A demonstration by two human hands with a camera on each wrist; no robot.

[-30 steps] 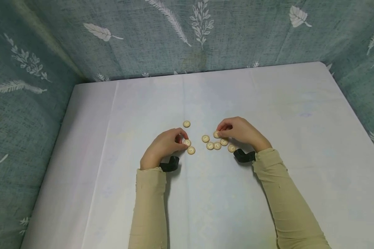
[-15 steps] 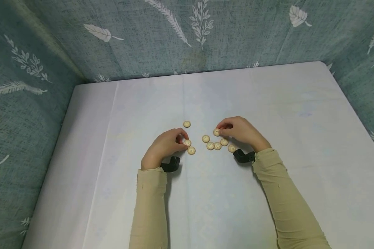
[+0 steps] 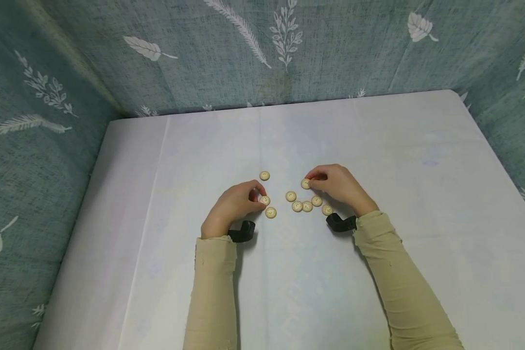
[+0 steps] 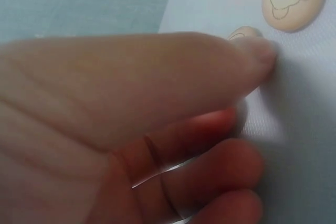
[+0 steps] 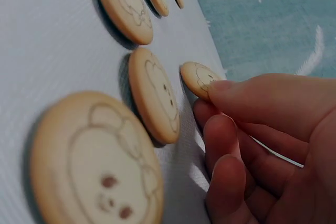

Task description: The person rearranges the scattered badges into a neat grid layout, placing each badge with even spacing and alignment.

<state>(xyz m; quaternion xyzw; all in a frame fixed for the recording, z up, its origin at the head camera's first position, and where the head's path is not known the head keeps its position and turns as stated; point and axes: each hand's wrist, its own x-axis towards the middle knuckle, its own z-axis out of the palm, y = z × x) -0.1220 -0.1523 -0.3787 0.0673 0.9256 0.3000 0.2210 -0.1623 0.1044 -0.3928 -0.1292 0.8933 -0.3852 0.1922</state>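
Observation:
My left hand (image 3: 234, 206) pinches a round tan disc (image 3: 265, 200) between thumb and fingers; in the left wrist view the thumb hides most of that disc. Just below it on the table lies another disc (image 3: 271, 213), slightly apart. Further right, my right hand (image 3: 339, 183) pinches a disc (image 5: 198, 78) at its edge between thumb and fingers. It lies beyond a loose group of several similar discs, one (image 5: 155, 95) showing a line-drawn bear face. A single disc (image 3: 264, 175) lies farther back, above the left hand.
A white cloth covers the table (image 3: 332, 291). Teal leaf-patterned fabric (image 3: 227, 53) hangs behind it and at both sides. Each wrist wears a black device, one (image 3: 341, 223) close beside a disc (image 3: 327, 210) at the group's right end.
The disc in my right hand has slid a little away from the group, toward the table's back. The left hand's disc has shifted slightly back, opening a small gap to the one below.

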